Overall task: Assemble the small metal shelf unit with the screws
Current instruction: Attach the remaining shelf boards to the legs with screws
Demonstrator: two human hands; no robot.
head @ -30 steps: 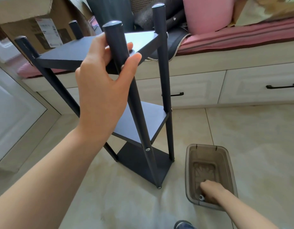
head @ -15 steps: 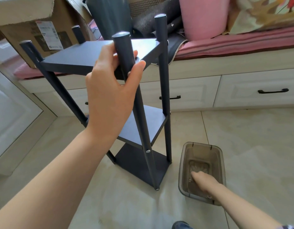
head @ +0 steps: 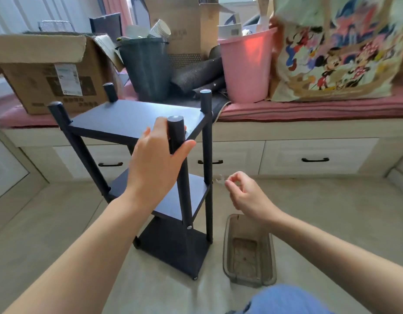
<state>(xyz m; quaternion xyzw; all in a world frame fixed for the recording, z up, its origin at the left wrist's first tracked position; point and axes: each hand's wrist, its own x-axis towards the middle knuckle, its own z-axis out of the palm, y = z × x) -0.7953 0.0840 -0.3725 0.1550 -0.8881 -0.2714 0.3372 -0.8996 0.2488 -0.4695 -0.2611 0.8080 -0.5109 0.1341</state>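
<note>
Your left hand (head: 156,164) is wrapped round the near post (head: 176,141) just under its cap, fingers behind and thumb in front, which steadies the shelf unit (head: 137,120) while the other hand is busy. The unit stands upright on the floor (head: 331,211) in front of the drawers (head: 318,156), all three boards mounted on four posts. Your right hand (head: 245,193) hovers beside the right post, thumb and forefinger pinched on a small pale wrench (head: 219,179), held at about middle-board height, likely so you can tighten a screw there. One screw head (head: 189,227) shows low on the near post. The tray (head: 249,250) sits on the floor beside the base, within easy reach for parts.
</note>
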